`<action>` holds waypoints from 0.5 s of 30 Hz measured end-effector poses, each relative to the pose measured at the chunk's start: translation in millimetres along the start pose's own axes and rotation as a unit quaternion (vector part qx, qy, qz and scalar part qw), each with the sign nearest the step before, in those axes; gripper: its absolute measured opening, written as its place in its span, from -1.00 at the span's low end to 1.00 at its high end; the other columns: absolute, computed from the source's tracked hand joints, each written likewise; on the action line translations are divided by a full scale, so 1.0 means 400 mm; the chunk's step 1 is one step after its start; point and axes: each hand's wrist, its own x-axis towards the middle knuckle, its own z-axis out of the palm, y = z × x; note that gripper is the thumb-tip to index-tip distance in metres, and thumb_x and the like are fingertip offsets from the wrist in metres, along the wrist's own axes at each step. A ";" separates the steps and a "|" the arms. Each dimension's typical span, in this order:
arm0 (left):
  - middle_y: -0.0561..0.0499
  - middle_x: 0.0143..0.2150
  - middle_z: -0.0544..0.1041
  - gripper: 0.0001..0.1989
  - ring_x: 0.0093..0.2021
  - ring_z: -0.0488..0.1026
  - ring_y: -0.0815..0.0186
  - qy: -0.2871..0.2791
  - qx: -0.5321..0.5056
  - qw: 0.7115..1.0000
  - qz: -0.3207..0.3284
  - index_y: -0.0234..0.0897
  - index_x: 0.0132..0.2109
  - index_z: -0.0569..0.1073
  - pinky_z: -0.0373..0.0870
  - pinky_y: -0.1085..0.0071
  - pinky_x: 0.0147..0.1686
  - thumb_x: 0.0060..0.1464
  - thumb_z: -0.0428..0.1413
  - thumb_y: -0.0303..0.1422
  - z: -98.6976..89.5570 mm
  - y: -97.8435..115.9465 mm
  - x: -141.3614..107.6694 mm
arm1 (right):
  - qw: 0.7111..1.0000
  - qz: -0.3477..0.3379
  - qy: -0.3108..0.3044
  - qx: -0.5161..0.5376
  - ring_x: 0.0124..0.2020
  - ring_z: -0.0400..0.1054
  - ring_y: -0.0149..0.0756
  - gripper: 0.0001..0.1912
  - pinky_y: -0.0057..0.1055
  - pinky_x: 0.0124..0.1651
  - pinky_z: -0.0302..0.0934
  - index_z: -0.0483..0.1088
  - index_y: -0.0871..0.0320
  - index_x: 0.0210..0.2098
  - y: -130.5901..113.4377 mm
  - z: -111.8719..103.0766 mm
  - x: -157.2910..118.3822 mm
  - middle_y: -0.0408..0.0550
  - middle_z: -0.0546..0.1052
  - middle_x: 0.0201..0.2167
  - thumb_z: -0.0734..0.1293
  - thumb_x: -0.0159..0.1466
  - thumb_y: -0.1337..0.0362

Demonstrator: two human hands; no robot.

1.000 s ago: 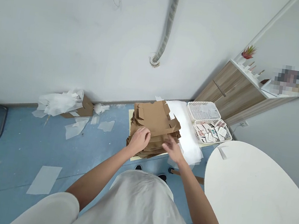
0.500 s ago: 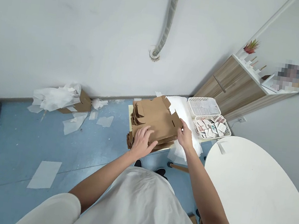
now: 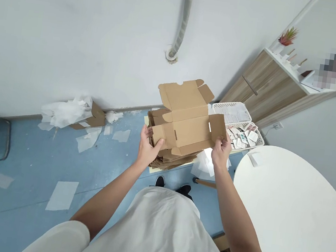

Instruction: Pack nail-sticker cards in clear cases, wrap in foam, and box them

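Observation:
An unfolded brown cardboard box point(image 3: 189, 122) is held up in front of me, its lid panel raised toward the wall and its side flaps spread. My left hand point(image 3: 149, 146) grips its left flap, thumb on top and fingers behind. At the right flap, my right hand point(image 3: 221, 150) is closed on the edge near the corner. Below the held box lies a stack of flattened cardboard boxes point(image 3: 169, 161), partly hidden by it.
Two white baskets, one with small printed packets point(image 3: 243, 137), one with clear bags point(image 3: 231, 111), stand right of the stack. A round white table point(image 3: 291, 202) is at my right. Paper sheets point(image 3: 62, 196) and a carton point(image 3: 96, 116) lie on the blue floor. A wooden cabinet point(image 3: 274, 82) stands behind.
The top cardboard box has come up off the stack and its lid panel now stands raised. My left hand has moved from its surface to gripping its left flap.

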 end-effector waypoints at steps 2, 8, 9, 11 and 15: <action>-0.15 0.05 0.33 -0.41 0.02 0.32 0.25 -0.026 -0.030 0.999 0.011 -0.25 0.16 0.05 0.29 0.28 -0.02 0.02 0.05 -0.23 0.013 0.018 0.014 | 1.000 0.017 0.026 0.001 -0.01 0.24 -0.28 -0.50 -0.25 0.03 0.11 0.12 0.15 0.13 0.002 -0.021 -0.018 0.02 0.35 -0.01 0.04 0.19 0.26; -0.03 -0.26 0.49 -0.76 -0.28 0.43 0.32 -0.123 -0.031 0.991 0.045 -0.30 -0.20 0.37 0.36 0.41 -0.28 0.03 0.01 -0.24 0.121 0.101 0.018 | 0.989 0.106 0.094 -0.052 -0.08 0.27 -0.25 -0.51 -0.29 -0.09 0.18 0.17 0.16 0.09 0.066 -0.146 -0.093 0.04 0.39 -0.07 0.06 0.17 0.22; -0.01 -0.30 0.49 -0.77 -0.32 0.42 0.33 -0.144 -0.019 0.988 0.051 -0.30 -0.23 0.38 0.35 0.43 -0.33 0.02 0.01 -0.24 0.145 0.116 0.011 | 0.985 0.123 0.111 -0.058 -0.10 0.28 -0.25 -0.52 -0.30 -0.11 0.19 0.19 0.17 0.06 0.083 -0.175 -0.108 0.03 0.40 -0.09 0.07 0.17 0.20; 0.01 -0.36 0.49 -0.79 -0.40 0.40 0.35 -0.189 0.010 0.980 0.064 -0.30 -0.28 0.38 0.33 0.45 -0.39 0.02 0.01 -0.24 0.196 0.145 -0.009 | 0.975 0.152 0.150 -0.054 -0.13 0.29 -0.26 -0.54 -0.33 -0.16 0.20 0.24 0.17 0.01 0.117 -0.237 -0.140 0.01 0.41 -0.12 0.10 0.15 0.16; 0.01 -0.41 0.46 -0.80 -0.43 0.37 0.35 -0.276 0.063 0.952 0.117 -0.29 -0.30 0.38 0.29 0.45 -0.41 0.04 -0.02 -0.25 0.313 0.202 -0.067 | 0.951 0.209 0.225 -0.026 -0.23 0.31 -0.29 -0.58 -0.38 -0.25 0.21 0.32 0.17 -0.11 0.179 -0.377 -0.220 -0.02 0.44 -0.20 0.15 0.13 0.06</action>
